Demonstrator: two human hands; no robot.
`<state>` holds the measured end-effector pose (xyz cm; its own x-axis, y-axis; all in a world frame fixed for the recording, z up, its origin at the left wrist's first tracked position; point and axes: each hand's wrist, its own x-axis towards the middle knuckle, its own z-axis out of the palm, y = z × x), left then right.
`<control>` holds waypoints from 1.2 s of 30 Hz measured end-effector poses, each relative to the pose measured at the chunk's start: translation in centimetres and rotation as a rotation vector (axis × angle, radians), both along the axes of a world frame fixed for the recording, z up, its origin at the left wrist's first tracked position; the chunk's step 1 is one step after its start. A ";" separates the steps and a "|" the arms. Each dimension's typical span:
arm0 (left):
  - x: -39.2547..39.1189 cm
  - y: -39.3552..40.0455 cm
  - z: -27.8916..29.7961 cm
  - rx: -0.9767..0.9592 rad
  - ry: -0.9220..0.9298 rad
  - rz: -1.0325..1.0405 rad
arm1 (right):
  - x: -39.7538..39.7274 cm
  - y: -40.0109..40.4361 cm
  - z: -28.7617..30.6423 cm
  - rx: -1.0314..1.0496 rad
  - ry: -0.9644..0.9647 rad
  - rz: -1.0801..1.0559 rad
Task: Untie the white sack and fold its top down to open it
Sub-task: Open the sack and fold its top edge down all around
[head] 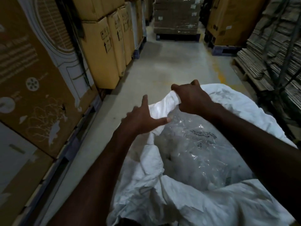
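The big white sack (pixel 203 207) stands on the floor right below me, its mouth spread wide. A clear plastic liner bag (pixel 200 149) with printed marks fills the opening. My right hand (pixel 190 100) is shut on the bunched far-left rim of the white sack, knuckles up. My left hand (pixel 143 119) rests against the same rim just nearer to me, fingers spread and thumb pointing right onto the cloth, with no grip on it. A twisted strip of the sack's cloth (pixel 151 154) hangs down inside the left edge.
Stacked cardboard boxes (pixel 101 51) on pallets line the left side. Flattened cardboard piles (pixel 268 51) on a pallet stand at the right. A wrapped pallet load (pixel 177 15) closes the aisle's far end. The grey concrete floor (pixel 171 66) runs ahead.
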<state>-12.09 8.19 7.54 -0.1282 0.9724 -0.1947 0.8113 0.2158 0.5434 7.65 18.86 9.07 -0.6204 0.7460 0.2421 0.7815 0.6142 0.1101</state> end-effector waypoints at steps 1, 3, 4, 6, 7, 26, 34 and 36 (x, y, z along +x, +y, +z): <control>-0.2 -0.7 -0.4 -0.027 -0.091 0.002 | -0.1 0.1 0.0 -0.008 -0.014 0.002; -0.5 -1.1 -1.4 0.029 -0.247 0.013 | -0.5 0.1 0.0 -0.017 -0.070 0.001; -0.8 -0.9 -1.9 0.078 -0.322 0.036 | -0.7 0.0 0.0 -0.016 -0.100 -0.009; -1.2 -0.8 -2.3 0.126 -0.530 0.060 | -0.9 -0.2 0.1 -0.022 -0.144 -0.028; -1.3 -0.8 -2.4 0.123 -0.652 0.070 | -0.9 -0.4 0.1 -0.028 -0.158 -0.029; -1.0 -4.6 -0.1 0.278 -0.026 -0.004 | -5.0 -2.3 0.7 -0.288 -0.126 0.039; 1.6 -8.9 -1.9 0.311 0.160 0.010 | -4.2 -3.4 1.2 -0.172 -0.166 0.054; 1.2 -9.0 -2.0 0.323 0.052 0.057 | -3.7 -5.6 1.2 -0.002 -0.101 0.108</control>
